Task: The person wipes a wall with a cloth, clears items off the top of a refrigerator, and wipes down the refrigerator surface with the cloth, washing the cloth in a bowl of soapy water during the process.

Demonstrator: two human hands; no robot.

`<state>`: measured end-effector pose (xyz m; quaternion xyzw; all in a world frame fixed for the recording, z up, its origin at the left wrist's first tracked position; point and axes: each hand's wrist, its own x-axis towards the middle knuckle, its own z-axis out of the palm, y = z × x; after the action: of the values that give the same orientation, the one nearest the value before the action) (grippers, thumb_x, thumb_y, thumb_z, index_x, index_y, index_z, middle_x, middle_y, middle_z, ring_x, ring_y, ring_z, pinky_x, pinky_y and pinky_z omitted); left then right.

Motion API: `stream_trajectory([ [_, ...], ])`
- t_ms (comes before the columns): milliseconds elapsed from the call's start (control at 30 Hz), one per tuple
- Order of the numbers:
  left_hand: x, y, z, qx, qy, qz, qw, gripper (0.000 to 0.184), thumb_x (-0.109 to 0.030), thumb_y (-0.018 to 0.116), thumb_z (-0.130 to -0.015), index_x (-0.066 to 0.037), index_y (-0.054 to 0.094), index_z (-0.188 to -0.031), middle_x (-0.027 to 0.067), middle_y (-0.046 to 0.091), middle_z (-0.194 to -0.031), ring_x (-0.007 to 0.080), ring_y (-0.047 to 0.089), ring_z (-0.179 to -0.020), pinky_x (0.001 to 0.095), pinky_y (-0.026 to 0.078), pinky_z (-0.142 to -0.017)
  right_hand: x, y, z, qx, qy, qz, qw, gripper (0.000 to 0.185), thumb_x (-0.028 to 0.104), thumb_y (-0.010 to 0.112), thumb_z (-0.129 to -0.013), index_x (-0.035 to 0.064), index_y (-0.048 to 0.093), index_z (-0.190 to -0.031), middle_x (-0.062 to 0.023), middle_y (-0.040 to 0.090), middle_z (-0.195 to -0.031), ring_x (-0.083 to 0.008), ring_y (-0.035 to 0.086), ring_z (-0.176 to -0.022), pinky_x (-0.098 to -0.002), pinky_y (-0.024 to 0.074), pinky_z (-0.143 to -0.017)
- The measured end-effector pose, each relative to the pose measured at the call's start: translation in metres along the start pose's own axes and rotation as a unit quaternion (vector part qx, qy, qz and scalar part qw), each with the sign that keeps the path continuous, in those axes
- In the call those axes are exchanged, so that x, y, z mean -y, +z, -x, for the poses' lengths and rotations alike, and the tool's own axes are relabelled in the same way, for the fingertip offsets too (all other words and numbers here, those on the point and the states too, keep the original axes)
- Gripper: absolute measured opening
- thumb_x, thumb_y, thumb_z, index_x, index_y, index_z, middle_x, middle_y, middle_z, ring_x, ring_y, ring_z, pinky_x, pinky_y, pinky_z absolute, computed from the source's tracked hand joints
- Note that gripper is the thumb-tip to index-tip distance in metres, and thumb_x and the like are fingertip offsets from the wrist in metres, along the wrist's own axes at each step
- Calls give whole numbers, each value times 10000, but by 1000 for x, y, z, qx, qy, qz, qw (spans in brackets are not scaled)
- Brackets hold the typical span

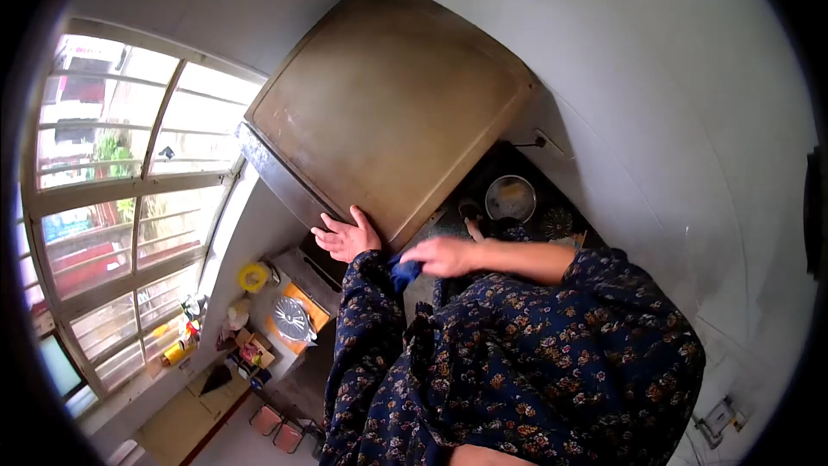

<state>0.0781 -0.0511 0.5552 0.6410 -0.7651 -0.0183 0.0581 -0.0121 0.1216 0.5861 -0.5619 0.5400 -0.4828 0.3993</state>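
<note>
The window is left of the hood — the left hand at its near edge, the pan lower right.

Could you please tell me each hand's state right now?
Left hand: open, fingers spread, palm empty.
Right hand: slightly blurred, holding a blue cloth.

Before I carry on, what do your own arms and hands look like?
Left hand and right hand are both ungloved. The left sleeve is long and navy, with a small tan-and-reddish floral print; the matching right sleeve stops short, leaving the right forearm bare.
</note>
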Motion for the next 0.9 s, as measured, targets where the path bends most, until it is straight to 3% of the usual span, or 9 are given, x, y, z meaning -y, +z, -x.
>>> stream_trajectory([
  [100,0,4,-3,2,-6,9,1000,722,-568,481,-869,-124,297,-1407,215,183,-1481,364,190,-1347,534,300,-1012,9,4,-1,-169,-37,-16,985,346,65,571,-784,69,583,-1130,-164,641,-897,-289,636,-838,-381,502,-770],
  [200,1,2,2,5,-5,7,1000,732,-584,473,-866,-131,293,-1412,218,185,-1479,364,194,-1342,539,299,-1008,14,-74,5,-327,186,50,925,272,175,620,-828,35,592,-1060,-133,633,-734,-259,610,-617,-362,491,-575],
  [267,3,3,1,10,-9,8,1000,751,-608,457,-863,-137,281,-1421,225,178,-1477,372,192,-1337,545,294,-1009,-11,-140,12,-448,123,250,850,305,267,629,-827,23,599,-1006,-156,597,-923,-305,581,-853,-412,476,-743],
  [400,3,8,2,-29,1,-38,999,699,-563,490,-869,-130,326,-1392,213,218,-1463,364,223,-1331,522,358,-975,-69,-244,28,-413,178,537,714,413,340,606,-837,102,595,-1174,-182,495,-1282,-351,462,-1182,-447,389,-981],
  [633,5,13,3,-60,12,-26,998,623,-502,480,-897,-117,354,-1371,216,237,-1454,372,258,-1313,521,358,-979,-95,-225,16,-448,202,486,723,337,213,556,-853,47,586,-1144,-191,538,-1214,-365,501,-1128,-440,410,-963],
  [700,9,21,-1,-75,16,-11,997,572,-461,470,-917,-116,371,-1362,220,251,-1448,374,269,-1308,525,346,-989,-76,-178,4,-437,180,491,732,214,200,528,-882,50,595,-1019,-143,565,-940,-315,548,-881,-441,447,-784],
  [733,9,23,-1,-72,18,7,997,547,-439,465,-925,-114,381,-1357,223,261,-1443,376,279,-1303,523,339,-996,-78,-151,-6,-427,253,381,780,187,221,496,-919,60,585,-951,-127,555,-915,-289,544,-856,-403,449,-738],
  [833,16,23,-4,-84,24,70,994,447,-356,438,-956,-103,434,-1324,232,315,-1414,376,327,-1278,497,315,-1024,-31,-58,-27,-358,109,342,862,201,188,478,-925,60,602,-832,-121,540,-817,-280,533,-801,-397,439,-689],
  [900,21,18,-8,-56,22,175,983,452,-360,396,-971,-62,457,-1305,244,325,-1400,378,327,-1273,472,292,-1044,-28,6,-34,-316,-31,313,895,132,108,541,-837,63,632,-922,-132,597,-941,-306,566,-912,-398,463,-797],
])
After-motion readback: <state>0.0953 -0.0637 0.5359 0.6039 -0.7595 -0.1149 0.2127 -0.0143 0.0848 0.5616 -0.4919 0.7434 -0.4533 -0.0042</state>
